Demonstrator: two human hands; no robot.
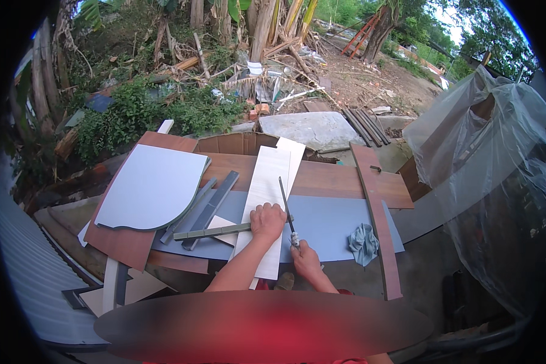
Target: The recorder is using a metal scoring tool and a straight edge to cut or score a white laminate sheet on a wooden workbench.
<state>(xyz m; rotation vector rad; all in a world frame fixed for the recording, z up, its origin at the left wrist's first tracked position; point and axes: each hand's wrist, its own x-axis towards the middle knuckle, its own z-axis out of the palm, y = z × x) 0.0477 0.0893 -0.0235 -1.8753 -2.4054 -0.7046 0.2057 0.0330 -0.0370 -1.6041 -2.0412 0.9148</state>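
Fingers of the right hand (307, 259) were wrapped around the pale handle of a slim dark tool (285, 199), while those of the left hand (268, 222) were curled over a grey strip (215, 232); their tips were hidden, so I could not tell whether they clamped its edges or merely pressed down. That strip lay across the white boards (264, 182), its long axis running left to right with the right end slightly farther from the body, and a short stub of it showed just past the left hand. Close by that stub the tool passed, pointing away from the body and leaning a little left, so the two long axes stood nearly square to each other; whether they touched was unclear. Of the two hands, the left was nearer the strip, being right on it, and the right sat closer to the body, just right of the boards. The left forearm slanted up and rightward, back of the hand uppermost; the right one slanted up and leftward over the near edge of the blue-grey panel (327, 224), where a crumpled cloth (363, 244) lay farther right.
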